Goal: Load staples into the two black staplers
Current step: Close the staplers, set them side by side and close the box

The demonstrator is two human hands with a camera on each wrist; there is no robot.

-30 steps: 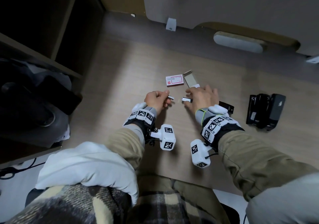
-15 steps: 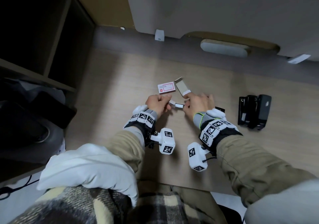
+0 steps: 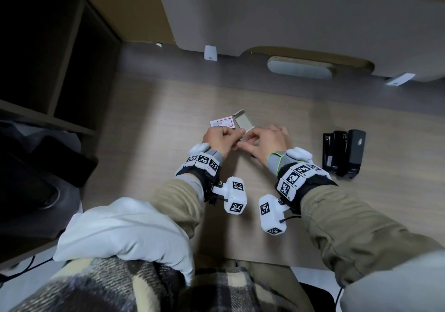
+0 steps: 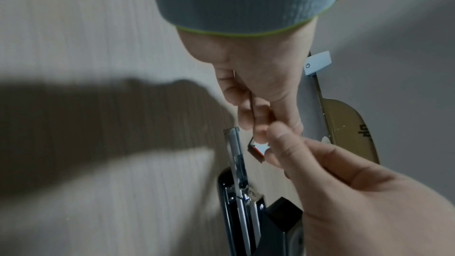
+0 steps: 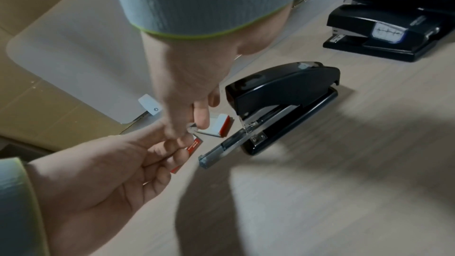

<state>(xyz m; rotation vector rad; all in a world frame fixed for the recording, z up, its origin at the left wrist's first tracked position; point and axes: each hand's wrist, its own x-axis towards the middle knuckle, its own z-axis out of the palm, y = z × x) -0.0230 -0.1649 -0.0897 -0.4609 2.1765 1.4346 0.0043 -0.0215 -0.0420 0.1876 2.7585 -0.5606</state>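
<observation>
My left hand (image 3: 237, 134) and right hand (image 3: 245, 143) meet fingertip to fingertip at mid-table. Together they pinch a small grey staple strip (image 3: 243, 140), mostly hidden by the fingers. Just below them lies one black stapler (image 5: 283, 100) with its clear magazine (image 5: 221, 149) slid out towards me; in the head view my right hand covers it. The second black stapler (image 3: 344, 153) sits shut at the right. A red-and-white staple box sleeve (image 3: 222, 123) and its open tray (image 3: 243, 119) lie just beyond my fingers.
A grey panel (image 3: 289, 23) with a cut-out stands along the table's far edge. Dark shelving (image 3: 48, 71) borders the table on the left. A white cloth (image 3: 125, 234) and a plaid blanket (image 3: 120, 287) cover my lap.
A second ago each hand held its own staple piece a little apart. The hands have closed together, fingertips touching, and shifted slightly towards the box.
</observation>
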